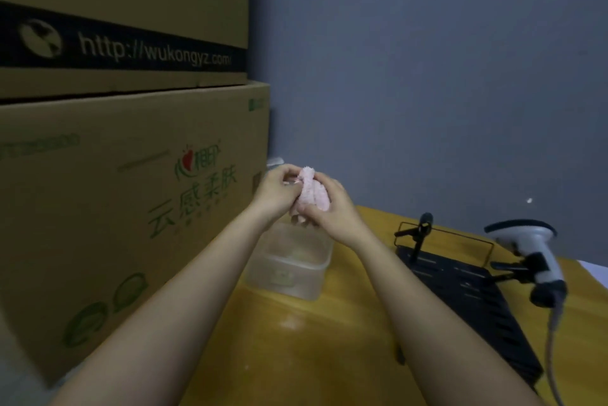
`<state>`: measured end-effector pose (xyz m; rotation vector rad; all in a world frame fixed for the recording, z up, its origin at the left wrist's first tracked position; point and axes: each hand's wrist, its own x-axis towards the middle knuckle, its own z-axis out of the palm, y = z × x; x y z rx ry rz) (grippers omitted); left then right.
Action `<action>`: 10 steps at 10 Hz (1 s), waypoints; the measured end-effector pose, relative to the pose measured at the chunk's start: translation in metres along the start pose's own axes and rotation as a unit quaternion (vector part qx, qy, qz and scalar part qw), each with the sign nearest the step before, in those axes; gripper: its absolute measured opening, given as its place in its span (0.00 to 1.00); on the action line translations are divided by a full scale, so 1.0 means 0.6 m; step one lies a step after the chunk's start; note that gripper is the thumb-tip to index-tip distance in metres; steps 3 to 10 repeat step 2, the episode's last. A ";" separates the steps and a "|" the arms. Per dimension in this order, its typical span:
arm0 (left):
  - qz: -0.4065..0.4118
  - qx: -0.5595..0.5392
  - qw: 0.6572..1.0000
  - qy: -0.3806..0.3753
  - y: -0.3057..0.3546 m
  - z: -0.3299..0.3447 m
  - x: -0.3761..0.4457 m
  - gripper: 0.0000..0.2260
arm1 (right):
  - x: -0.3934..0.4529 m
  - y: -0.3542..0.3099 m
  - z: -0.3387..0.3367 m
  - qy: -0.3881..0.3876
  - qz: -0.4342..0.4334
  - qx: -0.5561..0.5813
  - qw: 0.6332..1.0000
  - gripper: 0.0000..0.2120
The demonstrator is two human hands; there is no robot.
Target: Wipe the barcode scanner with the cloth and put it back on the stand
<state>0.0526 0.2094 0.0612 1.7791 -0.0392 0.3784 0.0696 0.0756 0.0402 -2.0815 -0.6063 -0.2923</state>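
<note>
So from the head view, both hands are up at about the centre of the frame, bunching a pink cloth (312,195) between them. The left hand (274,190) has its fingers (289,175) pinched on the upper edge of the cloth, and the right hand (332,208) has its fingers curled shut around the lower bulk of it. Looks to me like they're wringing or folding it into a pad so there's a firm bit to wipe with, and doing it over the clear plastic box (289,269) makes sense if the cloth is damp; can't tell if there's water in there though.

The scanner (529,257) is way off at 3 o'clock, well apart from the hands, sitting head-up in its clamp on the black stand (467,293), cable (551,346) trailing down toward 5 o'clock. So it hasn't been picked up yet; I'd say the wiping part hasn't started. A thin black post (421,234) sticks up at the far end of the stand.

Everything sits on the yellow surface (296,356). Big cardboard boxes (125,201) stacked at 9 o'clock box in the left side, so the reach to the scanner has to go right.
</note>
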 end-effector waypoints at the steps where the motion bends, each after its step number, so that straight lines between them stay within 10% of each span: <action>1: -0.014 0.130 0.991 -0.026 -0.044 -0.010 0.031 0.12 | 0.030 0.041 0.033 -0.071 0.006 -0.148 0.986 0.30; 2: -0.069 0.345 0.928 -0.124 -0.079 -0.008 0.035 0.19 | 0.032 0.056 0.046 -0.167 0.059 -0.281 0.943 0.31; 10: -0.069 0.345 0.928 -0.124 -0.079 -0.008 0.035 0.19 | 0.032 0.056 0.046 -0.167 0.059 -0.281 0.943 0.31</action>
